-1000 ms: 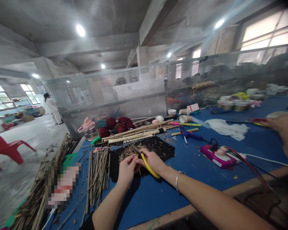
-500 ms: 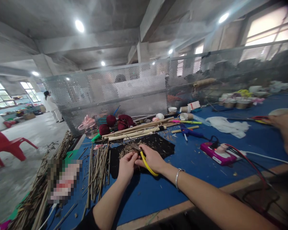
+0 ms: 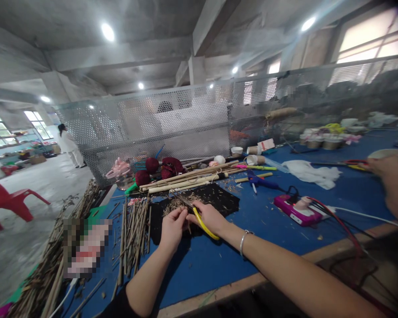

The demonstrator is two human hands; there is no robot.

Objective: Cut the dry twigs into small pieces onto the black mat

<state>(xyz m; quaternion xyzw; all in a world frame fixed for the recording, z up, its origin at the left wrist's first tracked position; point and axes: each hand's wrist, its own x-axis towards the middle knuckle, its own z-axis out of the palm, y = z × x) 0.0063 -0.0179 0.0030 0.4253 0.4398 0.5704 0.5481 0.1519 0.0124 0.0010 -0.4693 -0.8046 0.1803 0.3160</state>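
Yellow-handled scissors (image 3: 204, 224) are in my right hand (image 3: 209, 217), their blades pointing up and left over a pile of dry plant bits (image 3: 174, 204). My left hand (image 3: 173, 224) is pinched closed beside the scissors, fingertips close to those of my right hand; what it holds is too small to name. Beneath both hands lies a black cloth (image 3: 219, 198) strewn with small bits. Dry brown sticks (image 3: 132, 229) lie left of my left hand.
Pale rods (image 3: 192, 182) and dark red yarn balls (image 3: 152, 165) lie behind the cloth. Rightward are a blue glue gun (image 3: 260, 180), a purple power strip (image 3: 296, 212) with cables and another person's hand (image 3: 389, 172). Bundled stalks (image 3: 49, 251) line the left edge.
The whole view has shifted slightly. My hands remain close together at the pile, with the scissors still in my right hand.
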